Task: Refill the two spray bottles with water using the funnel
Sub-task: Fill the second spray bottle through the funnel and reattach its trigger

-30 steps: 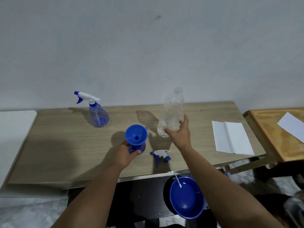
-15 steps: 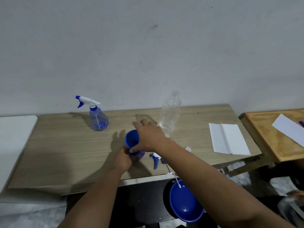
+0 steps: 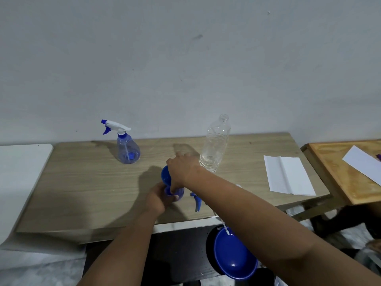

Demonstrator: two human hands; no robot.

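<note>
A blue funnel (image 3: 166, 178) sits in the neck of an uncapped spray bottle (image 3: 181, 193) near the table's front middle. My left hand (image 3: 158, 196) grips that bottle's body from the left. My right hand (image 3: 183, 172) closes over the funnel's rim from above and hides most of it. The bottle's trigger head (image 3: 196, 200) lies on the table just right of it, its tube hanging over the edge. A second spray bottle (image 3: 126, 148), capped, stands at the back left. A clear plastic water bottle (image 3: 215, 145), uncapped and nearly empty, stands behind my right hand.
The wooden table (image 3: 82, 182) backs onto a grey wall. A folded white paper (image 3: 288, 175) lies at its right end. A blue bowl (image 3: 234, 254) sits below the front edge. An orange-brown table (image 3: 340, 172) with paper stands to the right.
My right hand let go of the clear water bottle and moved left onto the funnel, which now tilts. My left hand stays on the uncapped spray bottle.
</note>
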